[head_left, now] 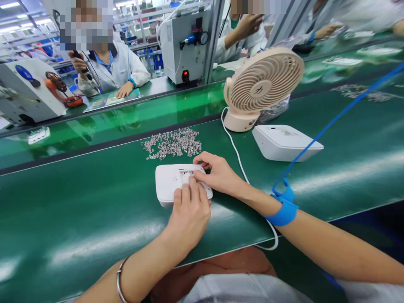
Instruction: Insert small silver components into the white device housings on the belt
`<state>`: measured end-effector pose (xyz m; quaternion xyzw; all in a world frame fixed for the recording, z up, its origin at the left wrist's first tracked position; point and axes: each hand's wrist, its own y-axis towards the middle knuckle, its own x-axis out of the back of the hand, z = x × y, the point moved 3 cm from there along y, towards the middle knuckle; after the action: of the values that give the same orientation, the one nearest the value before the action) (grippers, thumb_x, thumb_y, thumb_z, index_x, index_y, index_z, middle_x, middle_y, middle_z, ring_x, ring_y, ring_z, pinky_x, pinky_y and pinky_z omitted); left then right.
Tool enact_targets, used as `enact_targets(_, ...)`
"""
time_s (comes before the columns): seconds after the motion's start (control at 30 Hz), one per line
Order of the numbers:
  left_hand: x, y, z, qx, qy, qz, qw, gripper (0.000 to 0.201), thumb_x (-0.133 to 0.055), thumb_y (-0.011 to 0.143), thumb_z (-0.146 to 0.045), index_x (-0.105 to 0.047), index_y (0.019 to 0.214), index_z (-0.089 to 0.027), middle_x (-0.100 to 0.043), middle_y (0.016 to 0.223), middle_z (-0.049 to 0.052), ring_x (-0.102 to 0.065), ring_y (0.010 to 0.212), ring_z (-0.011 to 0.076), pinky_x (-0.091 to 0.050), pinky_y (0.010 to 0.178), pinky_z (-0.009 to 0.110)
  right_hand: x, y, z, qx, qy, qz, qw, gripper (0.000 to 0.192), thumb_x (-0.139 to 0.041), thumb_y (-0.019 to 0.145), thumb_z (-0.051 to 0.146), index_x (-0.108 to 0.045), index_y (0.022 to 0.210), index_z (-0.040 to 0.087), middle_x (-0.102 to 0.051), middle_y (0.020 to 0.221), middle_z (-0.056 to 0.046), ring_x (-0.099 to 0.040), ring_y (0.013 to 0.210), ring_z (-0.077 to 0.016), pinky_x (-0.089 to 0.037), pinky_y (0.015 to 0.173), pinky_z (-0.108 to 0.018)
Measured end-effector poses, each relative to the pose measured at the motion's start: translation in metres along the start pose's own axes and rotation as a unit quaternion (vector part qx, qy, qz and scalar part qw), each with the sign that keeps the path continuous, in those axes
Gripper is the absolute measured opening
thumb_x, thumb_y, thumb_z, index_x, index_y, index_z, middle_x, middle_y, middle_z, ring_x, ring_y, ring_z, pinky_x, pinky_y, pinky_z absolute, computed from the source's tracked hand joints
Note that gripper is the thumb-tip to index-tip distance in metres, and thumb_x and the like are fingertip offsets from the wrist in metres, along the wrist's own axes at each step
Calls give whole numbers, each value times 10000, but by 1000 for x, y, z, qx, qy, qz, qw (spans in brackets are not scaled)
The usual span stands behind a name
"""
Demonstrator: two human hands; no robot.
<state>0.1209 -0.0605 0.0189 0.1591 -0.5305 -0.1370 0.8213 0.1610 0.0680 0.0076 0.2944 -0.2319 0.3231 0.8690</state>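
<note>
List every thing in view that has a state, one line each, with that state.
left hand: resting on the white casing, fingers pressed to its top.
right hand: fingertips at the casing's slot.
white casing: flat on the green mat, slot facing up.
small metal parts: loose in a scattered pile.
desk fan: upright, cord attached; spinning cannot be told.
second white casing: lying flat, untouched.
blue wrist strap: worn on right wrist, cord attached.

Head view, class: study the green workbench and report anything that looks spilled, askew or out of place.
Nothing looks damaged. The small metal parts lie in a loose scattered pile on the green mat, not in a tray. Both hands, left and right, rest on the white casing; a second white casing sits beside the desk fan.
</note>
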Motion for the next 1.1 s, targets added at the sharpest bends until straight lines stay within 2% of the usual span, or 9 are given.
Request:
enact_targets(0.2, -6, 7, 24, 66, -4, 105, 992, 290, -441, 863, -254, -630, 953, -54, -636, 925, 165, -570, 769, 244, -417, 669, 346, 24, -2, -4, 30, -52, -168, 984, 95, -540, 777, 225, -563, 860, 183, -573, 849, -43, -548, 729, -185, -464, 696, -308)
enact_targets(0.3, -13, 10, 68, 189, 20, 203, 960, 304, -368, 856, -178, -612, 909, -7, -607, 804, 196, -569, 769, 297, -403, 657, 374, 68, -9, -22, -4, -166, -310, 936, 245, -619, 748, 287, -585, 950, 152, -550, 1015, -125, -512, 976, -286, -407, 855, -436)
enact_targets(0.37, -14, 11, 98, 274, 43, 196, 941, 349, -324, 843, -135, -555, 1050, 23, -593, 867, 217, -561, 817, 322, -396, 695, 402, 98, -17, -38, -109, -247, -374, 887, 467, -781, 604, 284, -609, 1001, 107, -484, 1139, -213, -432, 1086, -382, -347, 887, -524)
enact_targets(0.5, -17, 10, 130, 343, 46, 168, 923, 347, -347, 830, -167, -536, 1068, 0, -531, 1067, 241, -519, 924, 361, -377, 779, 456, 136, -35, -65, -395, -290, -334, 805, 777, -927, 419, 374, -642, 1094, 113, -281, 1328, -295, -285, 1158, -535, -238, 894, -642)
enact_targets(0.63, -34, 10, 128, 322, -35, 171, 931, 336, -395, 819, -197, -580, 1041, -25, -496, 1175, 240, -472, 1003, 400, -349, 840, 506, 146, -49, -68, -452, -265, -270, 808, 697, -876, 576, 302, -604, 1173, 68, -476, 1121, -306, -372, 1171, -431, -317, 957, -531)
enact_targets(0.73, -52, 12, 129, 323, -94, 156, 929, 338, -401, 832, -207, -609, 1068, -84, -479, 1250, 198, -444, 1066, 394, -345, 872, 509, 146, -66, -62, -390, -246, -346, 818, 584, -842, 605, 255, -631, 1126, 96, -528, 1060, -243, -415, 1158, -375, -334, 996, -486)
enact_targets(0.83, -69, 15, 134, 327, -126, 141, 926, 335, -417, 852, -258, -618, 1110, -188, -444, 1329, 122, -432, 1117, 350, -355, 908, 473, 128, -83, -49, -226, -146, -384, 883, 511, -799, 594, 371, -649, 1040, 171, -520, 1109, -175, -527, 1011, -363, -446, 878, -513)
enact_targets(0.97, -84, 22, 143, 334, -164, 121, 920, 322, -441, 859, -310, -618, 1127, -276, -392, 1378, 93, -393, 1175, 341, -344, 936, 468, 79, -91, -8, 22, -52, -175, 983, 429, -673, 720, 396, -600, 1090, 190, -485, 1173, -129, -531, 1030, -290, -486, 863, -418)
enact_targets(1.1, -90, 27, 146, 318, -202, 107, 920, 265, -453, 850, -269, -662, 1013, -267, -490, 1266, 82, -422, 1134, 314, -349, 924, 446, 37, -84, 25, 147, -36, -15, 988, 470, -636, 745, 261, -547, 1196, 160, -388, 1295, -150, -455, 1147, -270, -425, 959, -384)
